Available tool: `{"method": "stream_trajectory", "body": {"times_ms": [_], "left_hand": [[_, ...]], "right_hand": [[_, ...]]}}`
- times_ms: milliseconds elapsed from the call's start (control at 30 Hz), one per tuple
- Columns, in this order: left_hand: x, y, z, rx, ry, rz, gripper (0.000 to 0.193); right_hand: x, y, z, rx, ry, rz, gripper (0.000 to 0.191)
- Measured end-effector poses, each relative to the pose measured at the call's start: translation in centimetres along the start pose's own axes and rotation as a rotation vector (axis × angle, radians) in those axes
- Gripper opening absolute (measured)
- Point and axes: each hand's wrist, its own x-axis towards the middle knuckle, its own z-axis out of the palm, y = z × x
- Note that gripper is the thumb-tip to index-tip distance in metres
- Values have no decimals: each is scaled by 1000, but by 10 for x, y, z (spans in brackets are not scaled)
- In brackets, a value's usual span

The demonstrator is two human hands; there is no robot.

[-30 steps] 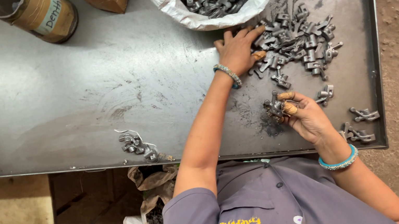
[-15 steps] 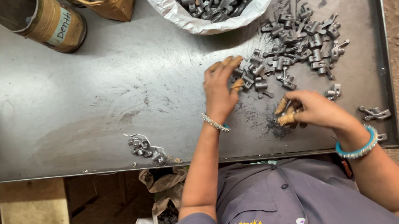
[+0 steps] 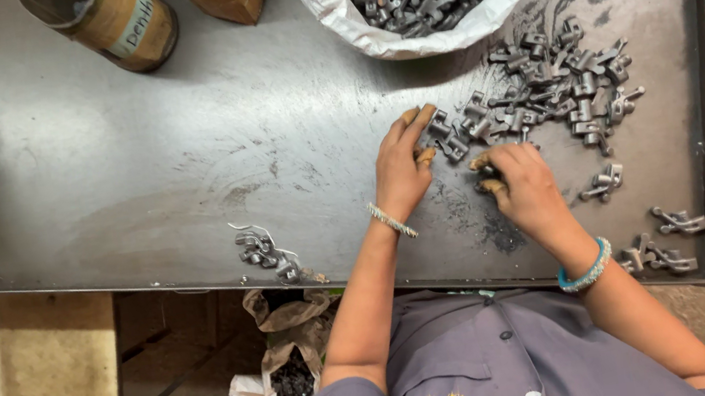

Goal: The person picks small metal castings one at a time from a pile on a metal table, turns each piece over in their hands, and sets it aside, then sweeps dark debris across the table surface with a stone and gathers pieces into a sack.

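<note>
On the dark tabletop point(image 3: 136, 184), both hands sorted small metal parts.
Left hand point(image 3: 401, 167) lay spread, fingertips touching the near-left edge of the loose pile point(image 3: 554, 84); right hand point(image 3: 523, 186) pinched one piece; picking another looked due.

Soft, even daylight on the dull metal table point(image 3: 133, 165), faint sheen, mild shadows, sharp focus throughout.
</note>
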Motion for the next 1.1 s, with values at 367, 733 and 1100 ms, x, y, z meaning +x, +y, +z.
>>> {"method": "stream_trajectory", "body": {"times_ms": [367, 733, 1100], "left_hand": [[12, -18, 26, 133, -124, -3, 45], [-19, -3, -9, -70, -18, -113, 58], [-34, -11, -16, -133, 113, -152, 43]], "right_hand": [[-35, 2, -4, -68, 10, -35, 49], [-51, 71, 18, 1207, 14, 501, 27], [-70, 111, 35, 1743, -107, 775, 24]]}}
